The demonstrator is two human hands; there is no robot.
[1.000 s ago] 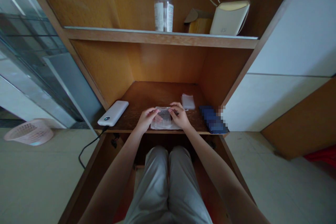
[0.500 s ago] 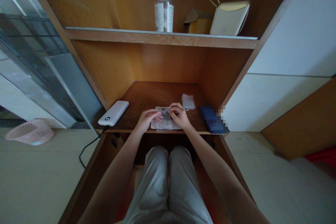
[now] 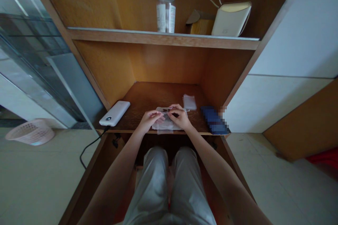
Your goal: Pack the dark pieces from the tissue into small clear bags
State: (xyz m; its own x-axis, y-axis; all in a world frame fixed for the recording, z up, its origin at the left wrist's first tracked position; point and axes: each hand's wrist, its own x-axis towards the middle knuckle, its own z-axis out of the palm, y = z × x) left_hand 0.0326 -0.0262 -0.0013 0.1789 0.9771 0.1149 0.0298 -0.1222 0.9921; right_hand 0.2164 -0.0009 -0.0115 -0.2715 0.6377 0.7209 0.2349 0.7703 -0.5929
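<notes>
My left hand (image 3: 149, 120) is closed in a pinch on the upper left edge of a clear plastic bag (image 3: 165, 126). From the other side my right hand (image 3: 180, 116) pinches the bag's upper right edge, thumb and forefinger together. Small dark bits (image 3: 166, 110) show between the fingertips, too small to name. The bag hangs slightly over the front edge of the wooden shelf (image 3: 148, 95). Beneath it lies more clear plastic, and I cannot tell one layer from another. Just beyond my right hand rests a small stack of clear bags (image 3: 189, 102).
A white power bank (image 3: 115, 113) with a black cable (image 3: 91, 145) is at the left; a dark blue item (image 3: 214, 120), partly pixelated, is at the right. The upper shelf holds a clear bottle (image 3: 166, 11), an opened box (image 3: 200, 24) and a cream device (image 3: 231, 19). A pink basket (image 3: 31, 133) stands on the floor.
The bag's lower edge has come down past the shelf's front edge. Dark bits now show between my fingertips. Both hands stay nearly in place, and my knees have parted slightly.
</notes>
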